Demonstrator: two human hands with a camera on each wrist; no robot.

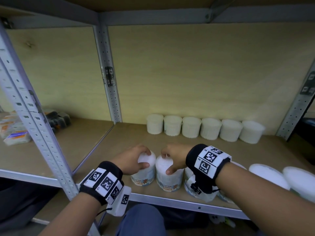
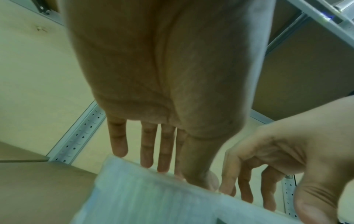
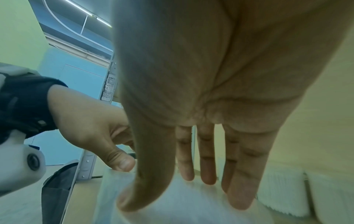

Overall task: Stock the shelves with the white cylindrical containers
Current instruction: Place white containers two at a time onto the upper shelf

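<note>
I read "COTTON BUDS" on the labels of the two tubs under my hands. My left hand (image 1: 132, 159) grips the top of the left cotton buds tub (image 1: 144, 174), fingers curled over its far rim and thumb on the near side. My right hand (image 1: 173, 159) clasps the right cotton buds tub (image 1: 167, 178) the same way. Both tubs stand upright, touching, near the front edge of the shelf board (image 1: 119, 142). Six white containers (image 1: 204, 128) line the back panel, well apart from my hands.

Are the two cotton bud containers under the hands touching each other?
Touching. The head view shows the left container and right container meeting side by side, no gap.
</note>
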